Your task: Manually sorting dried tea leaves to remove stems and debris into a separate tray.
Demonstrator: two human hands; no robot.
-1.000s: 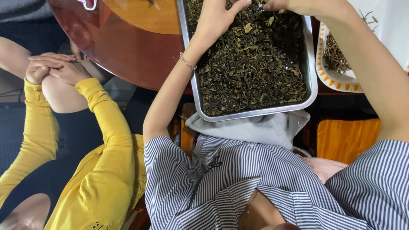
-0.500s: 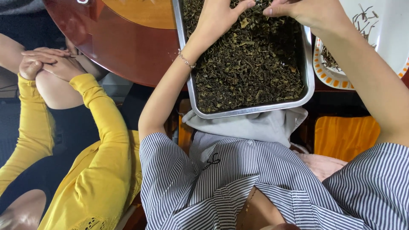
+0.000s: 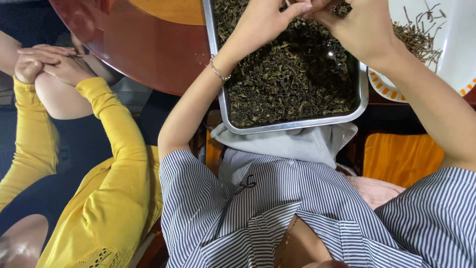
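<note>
Both hands meet over the metal tray (image 3: 365, 94): left hand (image 3: 260, 22) and right hand (image 3: 359, 27) pinch together something tiny, too small to identify, above the dried leaves (image 3: 287, 84), so crumbs would likely drop back in.

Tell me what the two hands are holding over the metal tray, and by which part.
Both hands, left hand and right hand, pinch a small bit of the dried leaves at their fingertips; the exact part cannot be told.

Cut off at my top edge: metal tray (image 3: 292, 124), white plate (image 3: 448, 59); both hands' fingertips (image 3: 297, 7) meet there, pinched item indiscernible.
</note>
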